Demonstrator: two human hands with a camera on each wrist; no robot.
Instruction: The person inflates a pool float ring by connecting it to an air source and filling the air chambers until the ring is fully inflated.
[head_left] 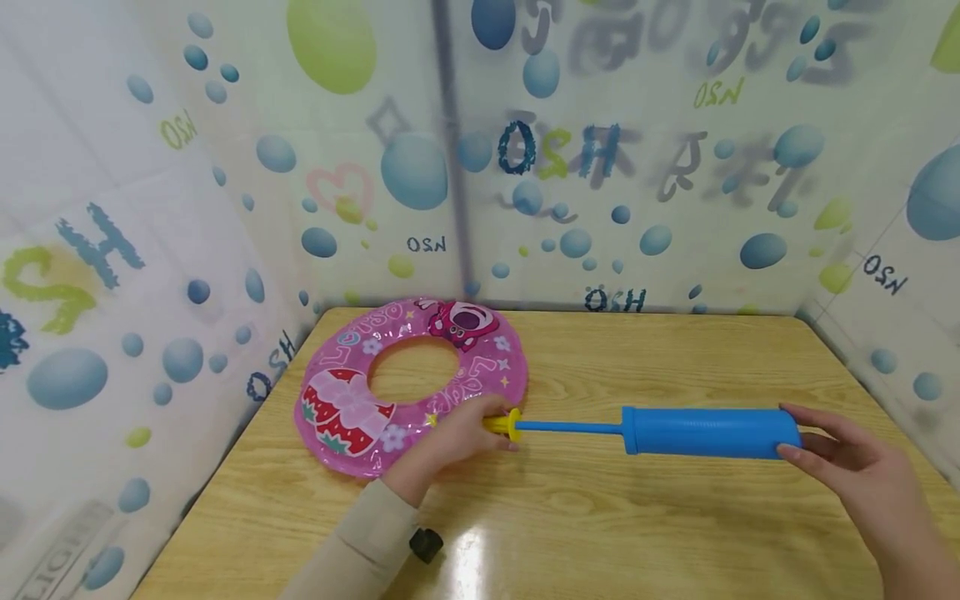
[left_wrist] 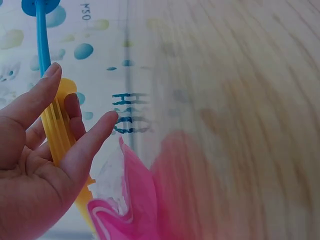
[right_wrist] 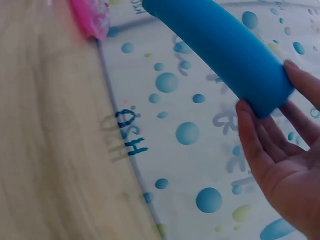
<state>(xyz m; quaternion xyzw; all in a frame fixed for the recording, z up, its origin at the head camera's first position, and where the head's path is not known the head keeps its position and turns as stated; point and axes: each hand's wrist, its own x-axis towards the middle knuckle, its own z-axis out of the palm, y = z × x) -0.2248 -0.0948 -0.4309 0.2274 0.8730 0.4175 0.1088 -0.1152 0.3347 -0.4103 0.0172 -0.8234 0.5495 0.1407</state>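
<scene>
A hand air pump is held sideways above the table [head_left: 675, 517], its blue barrel [head_left: 712, 432] to the right and its thin blue rod [head_left: 570, 427] pulled out to the left. My left hand [head_left: 467, 435] holds the yellow handle [left_wrist: 57, 130] at the rod's end, some fingers behind it. At the other end, my right hand [head_left: 862, 458] grips the barrel's end between thumb and fingers, as the right wrist view also shows. Beside and partly behind my left hand lies a pink inflated swim ring [head_left: 337, 450] with strawberry and bear prints.
A small black object [head_left: 426, 544] shows beside my left sleeve [head_left: 360, 533]. Patterned curtains [head_left: 570, 208] with blue and green dots stand along the table's back and both sides.
</scene>
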